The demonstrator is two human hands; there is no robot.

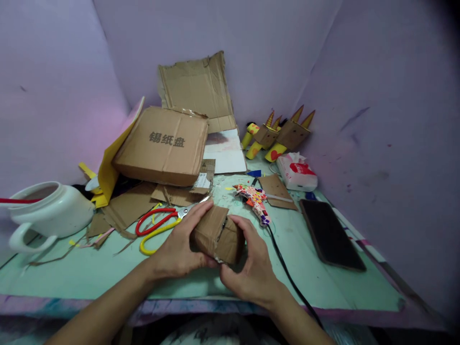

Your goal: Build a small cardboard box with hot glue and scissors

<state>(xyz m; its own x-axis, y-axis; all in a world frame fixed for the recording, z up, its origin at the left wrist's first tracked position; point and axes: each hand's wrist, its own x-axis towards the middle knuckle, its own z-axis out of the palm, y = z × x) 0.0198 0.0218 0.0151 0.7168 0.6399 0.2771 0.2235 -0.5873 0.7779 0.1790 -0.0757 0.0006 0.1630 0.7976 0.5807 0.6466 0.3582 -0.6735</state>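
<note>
A small brown cardboard box point(208, 229) is held between both hands near the table's front edge, with a dark gap along the seam on its top. My left hand point(181, 247) wraps its left side, fingers at the far edge and thumb at the near edge. On the other side, my right hand point(251, 263) grips it, thumb near the lower corner. Scissors point(161, 227) with one red and one yellow handle lie just left of my left hand, blades partly hidden behind it. Beyond my right hand rests a flower-patterned glue gun point(255, 199), its black cord running toward me.
At left stands a white pot point(64, 211). A large cardboard box point(161, 143) sits among cardboard scraps point(125, 208). Cardboard figures with yellow legs point(287, 134) stand at the back right, near a tissue pack point(297, 172). A dark phone point(330, 235) lies at right.
</note>
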